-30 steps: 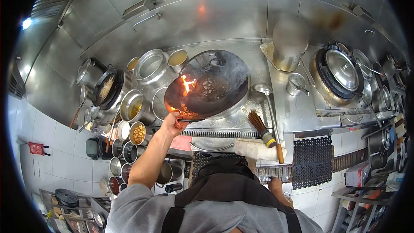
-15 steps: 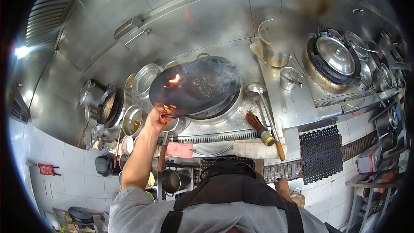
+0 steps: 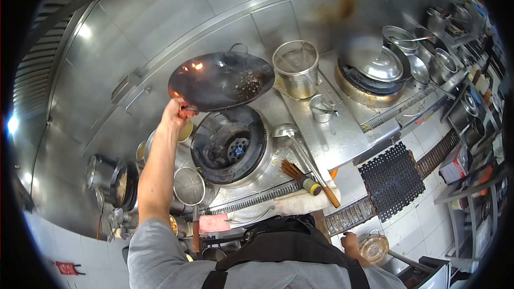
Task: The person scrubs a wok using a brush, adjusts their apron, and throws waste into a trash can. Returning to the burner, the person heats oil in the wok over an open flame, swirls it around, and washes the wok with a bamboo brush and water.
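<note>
My left hand (image 3: 179,109) is closed around the near-left handle of a dark wok (image 3: 214,85), lifted and tilted above the stove. Small bits of food (image 3: 249,83) lie in the wok's right side, and flames (image 3: 196,66) flare at its left. Below it, the round burner (image 3: 231,150) is uncovered and glows blue at its centre. Low beside my body, my right hand (image 3: 351,243) has curled fingers; what they hold, if anything, does not show. A round pan-like vessel with a long handle (image 3: 373,247) is seen just right of that hand.
A ladle (image 3: 286,130), a bristle brush (image 3: 300,176) and a folded cloth (image 3: 300,203) lie right of the burner. A strainer (image 3: 189,186) is at its left. A tall pot (image 3: 297,69) and a lidded wok (image 3: 380,64) stand further right.
The wok has been raised off the burner, away from me and slightly left, exposing the burner. The food sits further right in it. The camera view has turned right.
</note>
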`<action>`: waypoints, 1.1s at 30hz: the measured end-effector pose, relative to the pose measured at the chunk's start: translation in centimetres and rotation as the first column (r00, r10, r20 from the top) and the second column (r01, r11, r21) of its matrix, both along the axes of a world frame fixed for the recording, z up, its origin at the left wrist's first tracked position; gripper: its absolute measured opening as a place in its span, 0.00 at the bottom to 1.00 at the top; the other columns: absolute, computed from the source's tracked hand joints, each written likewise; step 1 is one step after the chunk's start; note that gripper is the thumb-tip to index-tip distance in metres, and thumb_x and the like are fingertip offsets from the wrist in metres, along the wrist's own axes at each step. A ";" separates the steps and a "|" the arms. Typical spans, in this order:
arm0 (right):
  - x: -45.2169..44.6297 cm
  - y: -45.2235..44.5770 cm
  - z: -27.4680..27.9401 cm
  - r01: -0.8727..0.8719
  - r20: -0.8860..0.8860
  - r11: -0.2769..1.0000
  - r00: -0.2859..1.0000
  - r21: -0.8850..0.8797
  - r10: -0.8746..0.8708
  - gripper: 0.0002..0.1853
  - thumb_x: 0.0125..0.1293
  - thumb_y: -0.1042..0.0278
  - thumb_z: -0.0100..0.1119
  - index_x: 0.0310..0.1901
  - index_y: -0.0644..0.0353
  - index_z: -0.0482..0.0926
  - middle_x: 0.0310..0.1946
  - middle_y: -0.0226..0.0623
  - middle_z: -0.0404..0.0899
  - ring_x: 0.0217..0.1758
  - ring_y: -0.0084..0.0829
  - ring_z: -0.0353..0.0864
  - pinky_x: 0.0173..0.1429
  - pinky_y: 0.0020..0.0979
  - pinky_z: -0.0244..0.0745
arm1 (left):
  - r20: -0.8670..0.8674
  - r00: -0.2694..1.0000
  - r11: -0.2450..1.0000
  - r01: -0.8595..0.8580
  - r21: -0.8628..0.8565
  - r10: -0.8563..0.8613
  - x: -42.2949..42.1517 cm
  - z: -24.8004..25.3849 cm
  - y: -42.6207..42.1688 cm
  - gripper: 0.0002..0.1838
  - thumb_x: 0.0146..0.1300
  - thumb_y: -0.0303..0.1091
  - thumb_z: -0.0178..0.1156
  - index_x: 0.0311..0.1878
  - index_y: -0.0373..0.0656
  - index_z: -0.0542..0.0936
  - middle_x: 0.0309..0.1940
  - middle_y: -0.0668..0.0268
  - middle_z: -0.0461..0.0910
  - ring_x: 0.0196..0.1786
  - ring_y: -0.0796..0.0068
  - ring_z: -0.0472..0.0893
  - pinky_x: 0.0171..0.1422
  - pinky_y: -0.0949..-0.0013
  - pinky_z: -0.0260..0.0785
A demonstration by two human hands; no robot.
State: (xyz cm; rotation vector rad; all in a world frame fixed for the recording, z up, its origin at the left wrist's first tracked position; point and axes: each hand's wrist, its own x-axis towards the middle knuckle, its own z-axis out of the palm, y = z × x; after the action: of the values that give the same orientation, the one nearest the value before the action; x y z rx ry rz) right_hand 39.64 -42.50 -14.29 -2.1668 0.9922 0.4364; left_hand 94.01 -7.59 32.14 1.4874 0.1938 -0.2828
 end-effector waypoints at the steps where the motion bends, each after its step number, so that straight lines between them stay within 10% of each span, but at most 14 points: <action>1: -0.6 0.2 -0.2 0.015 0.016 1.000 1.000 -0.005 -0.015 0.18 0.46 0.70 0.54 0.40 0.58 0.84 0.38 0.55 0.80 0.45 0.49 0.80 0.55 0.40 0.74 | -0.001 1.000 1.000 0.019 -0.003 -0.019 1.5 0.4 -1.1 0.07 0.52 0.25 0.49 0.36 0.39 0.72 0.26 0.55 0.78 0.21 0.63 0.77 0.16 0.75 0.70; 13: -6.4 4.2 0.0 0.278 -0.115 0.958 0.956 0.065 -0.270 0.19 0.48 0.68 0.55 0.43 0.60 0.83 0.40 0.55 0.80 0.48 0.48 0.79 0.58 0.38 0.72 | 0.219 0.976 0.929 -0.101 0.355 0.022 16.5 7.3 -17.5 0.01 0.48 0.23 0.50 0.24 0.37 0.71 0.15 0.58 0.71 0.14 0.62 0.73 0.15 0.63 0.61; 22: -10.0 6.1 0.8 0.309 -0.180 0.946 0.940 0.095 -0.289 0.19 0.48 0.68 0.55 0.45 0.61 0.82 0.41 0.54 0.80 0.48 0.48 0.79 0.57 0.37 0.72 | 0.660 0.751 0.579 -0.529 0.620 -0.020 8.7 11.8 -24.5 0.24 0.54 0.32 0.56 0.55 0.38 0.67 0.27 0.54 0.80 0.22 0.61 0.81 0.26 0.62 0.75; 26: -8.3 4.8 2.6 0.322 -0.176 0.944 0.935 0.065 -0.307 0.19 0.48 0.69 0.55 0.44 0.61 0.82 0.40 0.54 0.80 0.48 0.48 0.79 0.57 0.38 0.72 | 0.881 0.438 0.254 -0.845 0.471 -0.178 11.9 10.0 -20.9 0.37 0.52 0.37 0.59 0.66 0.37 0.59 0.31 0.51 0.81 0.23 0.59 0.82 0.32 0.61 0.77; 33: -7.2 0.9 0.2 0.211 -0.065 0.977 0.975 -0.032 -0.213 0.16 0.48 0.68 0.57 0.41 0.55 0.84 0.35 0.51 0.82 0.42 0.46 0.82 0.52 0.37 0.76 | 0.568 0.787 0.860 -0.444 0.252 0.240 7.0 3.5 -4.6 0.28 0.43 0.21 0.53 0.54 0.30 0.70 0.28 0.53 0.79 0.10 0.69 0.70 0.14 0.65 0.66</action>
State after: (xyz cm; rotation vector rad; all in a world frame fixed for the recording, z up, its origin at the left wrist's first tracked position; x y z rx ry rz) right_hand 32.39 -41.57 -14.12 -2.0509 1.2581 0.3995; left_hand 101.05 -12.23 35.65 1.8142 0.0837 0.4951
